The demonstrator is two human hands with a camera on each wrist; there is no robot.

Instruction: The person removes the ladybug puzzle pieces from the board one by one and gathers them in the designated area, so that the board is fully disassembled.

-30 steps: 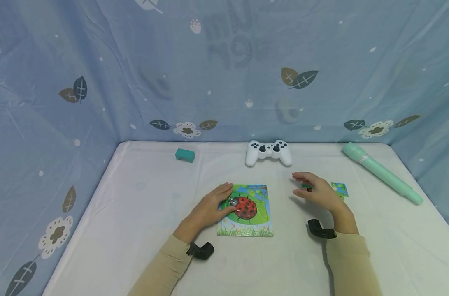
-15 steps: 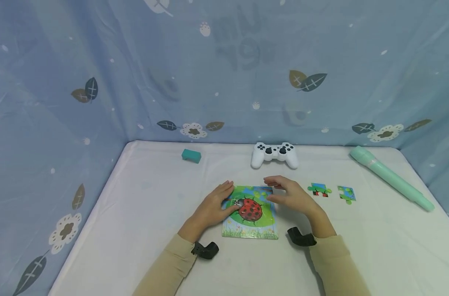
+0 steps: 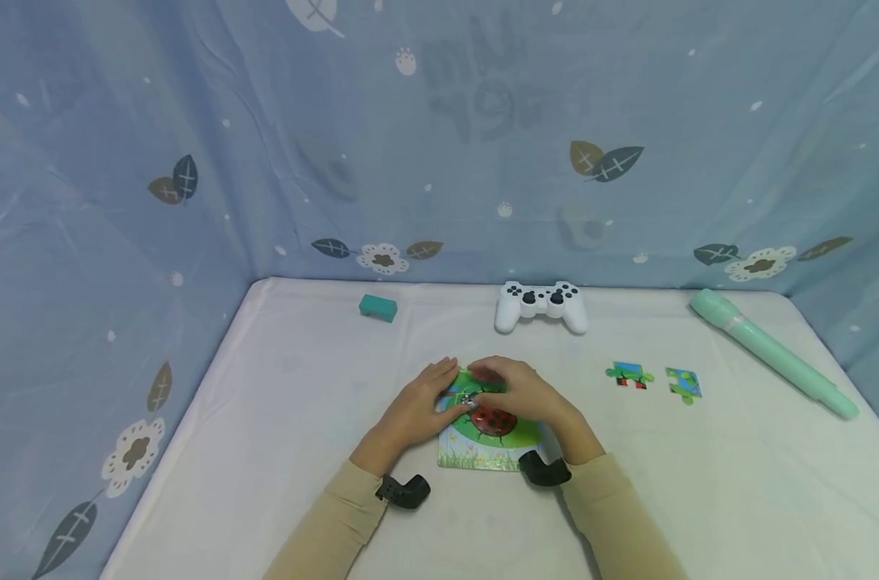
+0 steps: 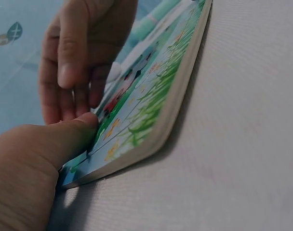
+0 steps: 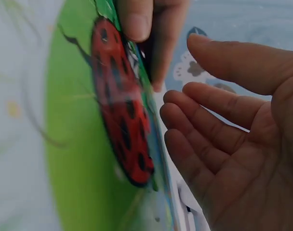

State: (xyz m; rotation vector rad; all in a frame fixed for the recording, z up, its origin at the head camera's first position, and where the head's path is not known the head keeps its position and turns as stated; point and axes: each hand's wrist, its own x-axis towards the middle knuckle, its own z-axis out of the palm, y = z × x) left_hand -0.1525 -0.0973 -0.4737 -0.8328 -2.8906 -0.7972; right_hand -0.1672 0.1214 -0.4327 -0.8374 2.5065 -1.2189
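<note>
A square ladybug jigsaw puzzle (image 3: 457, 447) lies on the white cloth in the middle of the head view. My left hand (image 3: 410, 412) rests on its left side, fingers straight toward the upper left corner. In the left wrist view, the left thumb (image 4: 72, 134) touches the printed face near the edge. My right hand (image 3: 529, 395) hovers over the upper right part of the puzzle, hiding some of the picture. Seen in the right wrist view, the right hand (image 5: 233, 134) has loosely bent fingers with nothing between them and the thumb.
Two loose puzzle pieces, one with red (image 3: 630, 375) and one green and blue (image 3: 684, 385), lie to the right. Behind stand a white game controller (image 3: 541, 308) and a teal block (image 3: 378, 308). A mint-green tube (image 3: 776, 354) lies far right. Blue curtain (image 3: 439, 145) surrounds the table.
My right hand has moved left from above the loose pieces to over the puzzle, uncovering both pieces. The left hand stays on the puzzle. The head view has shifted slightly.
</note>
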